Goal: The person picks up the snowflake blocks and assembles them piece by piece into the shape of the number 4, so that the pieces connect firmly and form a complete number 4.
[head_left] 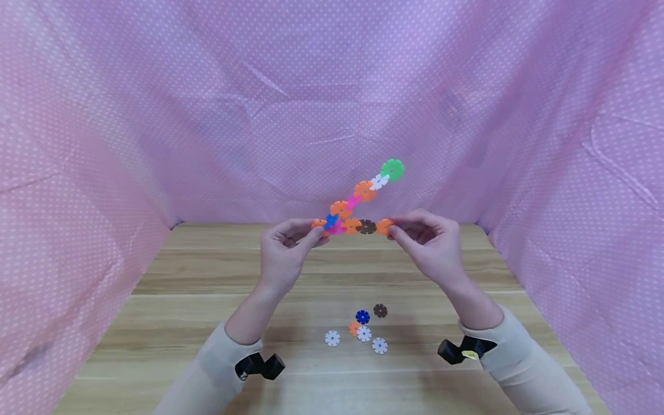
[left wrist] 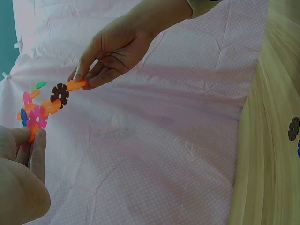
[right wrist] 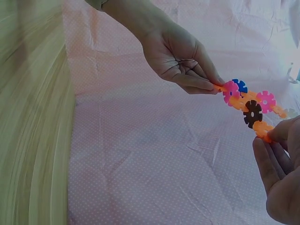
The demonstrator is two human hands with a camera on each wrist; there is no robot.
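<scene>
"You have the forked chain of slotted discs (head_left: pixel 353 202) raised above the surface (head_left: pixel 197 282), your left hand (head_left: pixel 284 249) pinching its orange corner disc (head_left: pixel 317 223), your right hand (head_left: pixel 434 245) its orange end disc (head_left: pixel 384 226)."

"Expect it light, the discs fairly stiff, the joints likeliest to slip; pinch flat rims beside a joint, so nothing twists."

A branched chain (head_left: pixel 337 229) of thin, notched plastic discs is held in midair, the ends of its lower row (head_left: pixel 352 225) pinched by the left hand (head_left: pixel 287 248) and right hand (head_left: pixel 436 245). The row is strung nearly level, left to right, in orange, pink, orange, brown and orange. From its left end, an upper branch (head_left: pixel 354 201) is slanted upward to the right in blue, orange, pink, orange and white, tipped by a green disc (head_left: pixel 389 168).
</scene>
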